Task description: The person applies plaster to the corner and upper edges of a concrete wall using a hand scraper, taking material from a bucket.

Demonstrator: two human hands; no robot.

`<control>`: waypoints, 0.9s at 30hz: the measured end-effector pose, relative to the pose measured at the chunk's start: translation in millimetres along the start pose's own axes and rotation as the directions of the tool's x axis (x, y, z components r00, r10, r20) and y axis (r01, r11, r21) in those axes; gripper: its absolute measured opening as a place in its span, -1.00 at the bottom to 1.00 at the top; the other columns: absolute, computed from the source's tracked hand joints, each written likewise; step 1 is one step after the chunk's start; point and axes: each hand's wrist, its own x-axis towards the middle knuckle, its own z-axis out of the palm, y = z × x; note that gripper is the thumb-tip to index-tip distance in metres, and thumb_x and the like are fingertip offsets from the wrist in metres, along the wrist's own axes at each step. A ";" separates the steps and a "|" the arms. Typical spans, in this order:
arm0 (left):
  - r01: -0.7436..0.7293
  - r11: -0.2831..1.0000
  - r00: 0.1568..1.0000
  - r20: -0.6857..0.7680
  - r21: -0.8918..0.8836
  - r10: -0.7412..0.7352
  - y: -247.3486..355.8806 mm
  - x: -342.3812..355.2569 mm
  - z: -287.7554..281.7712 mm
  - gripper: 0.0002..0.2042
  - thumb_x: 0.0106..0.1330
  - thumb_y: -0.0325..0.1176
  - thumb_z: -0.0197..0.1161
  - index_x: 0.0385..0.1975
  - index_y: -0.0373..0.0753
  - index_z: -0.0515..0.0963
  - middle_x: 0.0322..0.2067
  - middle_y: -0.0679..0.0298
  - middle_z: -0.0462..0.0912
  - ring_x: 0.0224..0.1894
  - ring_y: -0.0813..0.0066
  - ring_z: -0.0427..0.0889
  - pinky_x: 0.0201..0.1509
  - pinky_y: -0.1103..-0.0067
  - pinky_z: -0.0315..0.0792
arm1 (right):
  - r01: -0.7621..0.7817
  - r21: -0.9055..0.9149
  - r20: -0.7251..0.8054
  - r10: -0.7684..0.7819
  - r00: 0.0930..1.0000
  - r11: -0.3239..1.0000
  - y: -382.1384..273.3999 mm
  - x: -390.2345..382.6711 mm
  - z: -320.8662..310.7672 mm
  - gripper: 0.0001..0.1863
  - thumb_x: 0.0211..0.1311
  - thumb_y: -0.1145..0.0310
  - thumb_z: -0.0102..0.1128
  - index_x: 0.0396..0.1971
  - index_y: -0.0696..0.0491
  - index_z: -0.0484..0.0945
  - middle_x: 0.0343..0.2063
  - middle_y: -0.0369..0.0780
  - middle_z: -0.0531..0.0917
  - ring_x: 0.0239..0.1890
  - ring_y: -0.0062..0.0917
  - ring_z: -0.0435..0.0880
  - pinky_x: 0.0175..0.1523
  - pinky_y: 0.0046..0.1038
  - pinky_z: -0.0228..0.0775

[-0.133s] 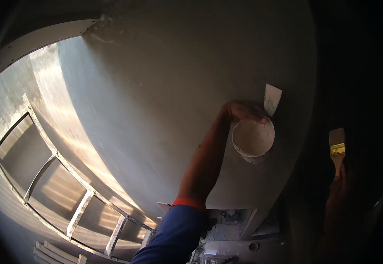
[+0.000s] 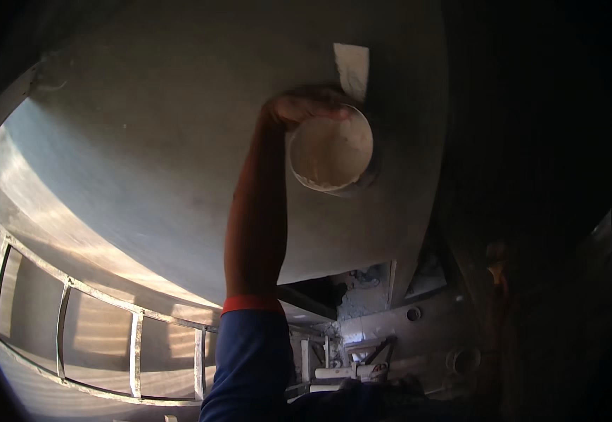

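Supporting the tub (image 2: 330, 151) seems the step in hand, its rim gripped by the left hand (image 2: 302, 107) with curled fingers, a white blade (image 2: 353, 69) jutting just beyond them, while the right hand's (image 2: 501, 295) grip is too dark to tell, and the next move presumably calls for steadiness.

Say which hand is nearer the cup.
Left: the left hand grips the cup at its rim; the right hand is apart from it, lower right in shadow.
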 end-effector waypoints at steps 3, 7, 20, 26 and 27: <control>0.220 0.911 0.971 0.169 -0.350 -0.170 -39.8 -38.3 47.4 -0.53 0.19 -0.23 0.36 0.05 -0.35 0.50 -0.19 0.19 0.66 -0.14 0.39 0.64 -0.03 0.46 0.54 | -0.564 -0.142 0.357 0.574 0.737 0.813 12.4 -270.2 -85.9 -0.58 0.40 0.17 -0.04 -0.01 0.22 0.52 -0.05 0.00 0.61 0.05 -0.25 0.57 0.13 -0.29 0.34; 0.136 0.962 0.906 -0.364 -0.236 -0.217 -95.0 -19.9 -11.3 -0.48 0.18 -0.16 0.35 0.06 -0.38 0.48 -0.19 0.16 0.63 -0.17 0.36 0.63 -0.08 0.48 0.53 | -0.591 -0.479 0.415 0.761 0.499 0.649 80.0 -421.7 -133.0 -0.64 0.29 0.31 0.05 -0.01 0.18 0.55 -0.06 -0.01 0.62 0.06 -0.30 0.57 0.17 -0.34 0.32; 0.610 0.785 0.696 -0.546 0.109 -0.465 -229.2 -109.9 17.5 -0.47 0.17 -0.14 0.36 0.06 -0.38 0.49 -0.15 0.14 0.62 -0.12 0.35 0.61 -0.03 0.47 0.50 | -0.699 -0.690 0.401 0.903 -0.153 0.187 105.0 -436.5 -265.7 -0.63 0.35 0.18 -0.04 -0.09 0.12 0.59 -0.66 -0.34 0.48 -0.69 -0.67 0.40 -0.60 -0.57 0.22; 0.735 0.637 0.636 -0.565 0.233 -0.526 -255.0 -142.2 26.1 -0.46 0.17 -0.14 0.36 0.05 -0.39 0.49 -0.13 0.13 0.62 -0.10 0.35 0.60 -0.01 0.47 0.48 | -0.841 -0.446 0.511 0.858 0.041 0.306 108.9 -386.7 -192.5 -0.55 0.33 0.25 -0.02 0.16 0.11 0.44 -0.60 -0.36 0.44 -0.63 -0.68 0.39 -0.46 -0.54 0.32; 0.744 0.620 0.631 -0.563 0.248 -0.533 -262.2 -143.4 25.7 -0.46 0.17 -0.13 0.36 0.05 -0.39 0.49 -0.12 0.13 0.62 -0.09 0.35 0.60 0.00 0.47 0.48 | -0.856 -0.405 0.536 0.842 0.061 0.321 117.0 -396.1 -183.4 -0.55 0.32 0.27 -0.03 0.16 0.12 0.45 -0.57 -0.34 0.47 -0.60 -0.67 0.42 -0.43 -0.53 0.33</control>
